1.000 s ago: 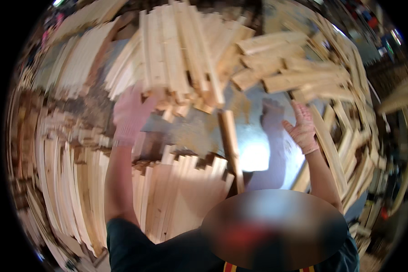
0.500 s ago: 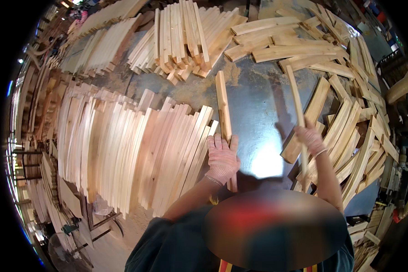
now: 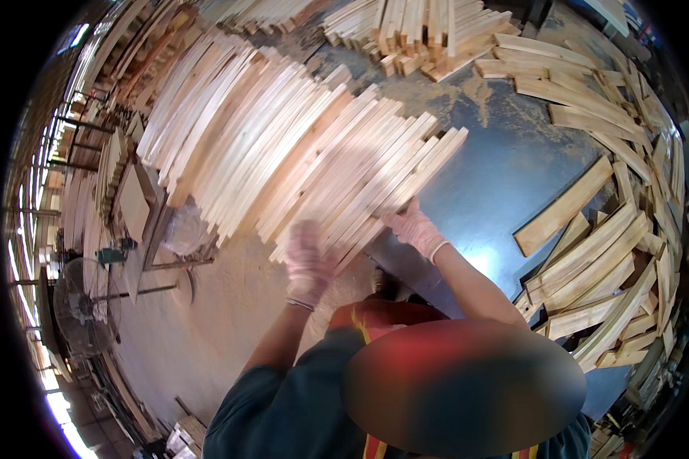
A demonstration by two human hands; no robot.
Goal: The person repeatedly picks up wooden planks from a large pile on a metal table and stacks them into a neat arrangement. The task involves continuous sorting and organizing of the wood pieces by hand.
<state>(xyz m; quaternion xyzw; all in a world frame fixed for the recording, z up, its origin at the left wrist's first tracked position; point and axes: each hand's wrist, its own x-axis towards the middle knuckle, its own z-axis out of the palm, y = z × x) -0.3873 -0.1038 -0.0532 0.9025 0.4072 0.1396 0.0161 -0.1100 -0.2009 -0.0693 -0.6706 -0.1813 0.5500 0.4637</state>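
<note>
A long row of pale wooden strips lies side by side on the grey metal tabletop. At the row's right end, my gloved right hand holds the outermost wooden strip near its close end; part of its fingers is hidden. My gloved left hand is blurred by motion beside the near ends of the strips. Its fingers look stretched out, and I see nothing held in it.
Loose curved boards are heaped on the right, with one board lying apart on the metal. Another stack of strips stands at the back. A pedestal fan is on the floor at left.
The view has swung left. Both hands moved leftward to the row's right end. The strip under my left hand and the one in my right hand no longer lie apart on the bare metal.
</note>
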